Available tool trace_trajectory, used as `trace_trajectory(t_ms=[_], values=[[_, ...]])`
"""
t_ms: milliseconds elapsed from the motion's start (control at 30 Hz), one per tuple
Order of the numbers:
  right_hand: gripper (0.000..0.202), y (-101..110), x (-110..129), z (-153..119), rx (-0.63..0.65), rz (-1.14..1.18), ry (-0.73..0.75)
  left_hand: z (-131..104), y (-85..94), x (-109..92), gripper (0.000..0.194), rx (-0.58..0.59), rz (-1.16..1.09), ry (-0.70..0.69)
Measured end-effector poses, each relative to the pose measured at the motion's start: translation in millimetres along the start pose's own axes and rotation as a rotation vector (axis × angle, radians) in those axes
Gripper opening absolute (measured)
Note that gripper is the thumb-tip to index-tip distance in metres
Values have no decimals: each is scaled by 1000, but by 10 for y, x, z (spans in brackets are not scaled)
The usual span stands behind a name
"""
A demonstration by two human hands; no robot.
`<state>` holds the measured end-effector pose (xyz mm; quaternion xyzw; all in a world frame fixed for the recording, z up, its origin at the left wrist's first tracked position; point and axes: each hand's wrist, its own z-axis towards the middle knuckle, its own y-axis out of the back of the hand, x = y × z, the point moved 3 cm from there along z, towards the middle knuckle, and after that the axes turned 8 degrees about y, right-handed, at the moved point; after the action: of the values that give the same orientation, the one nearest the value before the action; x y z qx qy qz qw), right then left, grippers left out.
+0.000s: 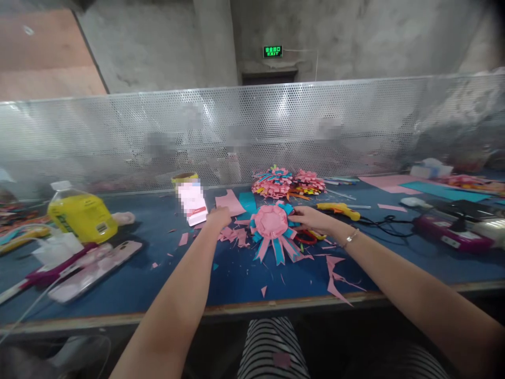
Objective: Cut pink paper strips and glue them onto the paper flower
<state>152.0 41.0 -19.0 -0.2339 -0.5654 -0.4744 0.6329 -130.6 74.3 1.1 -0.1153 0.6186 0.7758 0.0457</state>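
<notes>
At the middle of the blue surface (236, 287), the right hand (310, 218) is grasping the right edge of a pink-and-blue paper rosette (271, 222), whose ribbon tails are hanging toward the near edge. The left hand (221, 216) is reaching just beside a phone with a lit screen (192, 202); its fingers are facing away, so whether they are touching or grasping anything cannot be told. Red-handled scissors (310, 238) are lying partly hidden under the right hand, and pink paper scraps (236, 237) are spreading around the rosette. Beyond, finished-looking rosettes (274, 184) are sitting in a heap, overlapping too much to count. A yellow glue gun (339, 209) is lying farther right, near a purple power strip (445, 231). At the left, a clear, white-capped bottle (84, 216) is holding yellow liquid, filling most of it; its label is too blurred to read. Pixelation is covering part of the lit phone, and shapes behind the perforated screen (221, 126) are staying indistinct.
</notes>
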Motion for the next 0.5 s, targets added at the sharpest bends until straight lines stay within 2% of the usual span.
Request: trace_trajectory(t_ms=[133, 233, 300, 500], values=[[24, 94, 85, 24, -18, -730, 268, -30, -79, -96, 28, 70, 157, 16], [23, 96, 124, 26, 73, -905, 421, -58, -95, -141, 32, 94, 213, -20], [21, 118, 129, 18, 122, -921, 414, -75, -75, -152, 33, 88, 237, -36], [15, 273, 148, -70, 90, -968, 144, -111, 27, -179, 28, 17, 265, -18]])
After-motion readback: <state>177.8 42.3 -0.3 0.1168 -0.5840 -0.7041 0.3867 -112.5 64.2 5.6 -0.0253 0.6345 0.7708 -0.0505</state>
